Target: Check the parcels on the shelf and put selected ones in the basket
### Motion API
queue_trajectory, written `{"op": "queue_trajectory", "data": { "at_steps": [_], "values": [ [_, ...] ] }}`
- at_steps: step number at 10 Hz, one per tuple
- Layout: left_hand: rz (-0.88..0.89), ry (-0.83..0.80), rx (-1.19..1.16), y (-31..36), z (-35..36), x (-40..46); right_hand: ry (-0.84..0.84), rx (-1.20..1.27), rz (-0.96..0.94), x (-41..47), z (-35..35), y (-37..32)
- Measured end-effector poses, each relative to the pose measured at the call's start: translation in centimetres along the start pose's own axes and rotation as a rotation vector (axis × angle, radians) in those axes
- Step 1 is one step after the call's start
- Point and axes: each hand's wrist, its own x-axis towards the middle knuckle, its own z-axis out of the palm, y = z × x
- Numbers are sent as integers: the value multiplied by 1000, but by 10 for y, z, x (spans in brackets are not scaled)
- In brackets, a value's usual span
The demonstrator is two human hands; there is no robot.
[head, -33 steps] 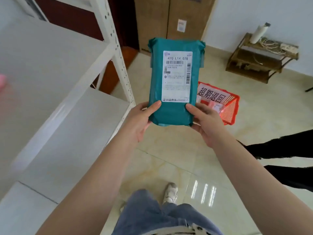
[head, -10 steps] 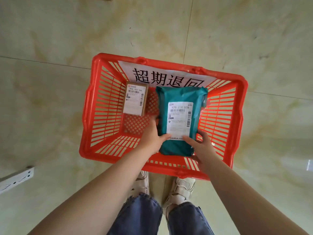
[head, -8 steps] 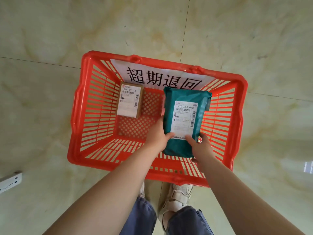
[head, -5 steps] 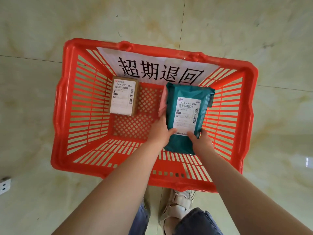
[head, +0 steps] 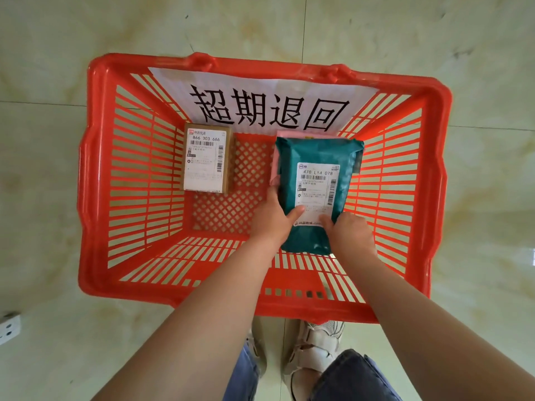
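Now that you have lowered it from the rim, the teal plastic mailer bag [head: 315, 180] lies in the red slatted plastic basket [head: 95, 175], atop a pink parcel [head: 276, 157]; left hand [head: 272, 219] and right hand [head: 348, 233] pinch its near end. Brown cardboard box [head: 207, 159] alongside. Release remains.

I am looking straight down at a floor [head: 434, 30] of glossy, cream-coloured marble-look tiles with pale yellow veining. Thin dark grout lines [head: 306, 27] cross it, one running away from me and others crossing left to right. Soft daylight gives a faint sheen at the right edge. A white power strip [head: 8, 328] lies on the tiles at the left edge.
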Motion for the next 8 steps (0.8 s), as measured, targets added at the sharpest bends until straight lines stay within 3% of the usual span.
{"op": "queue_trajectory", "data": {
  "at_steps": [8],
  "values": [
    [-140,74,171,11,-6,-17,-2,136,30,-12,-8,2]
  ]
}}
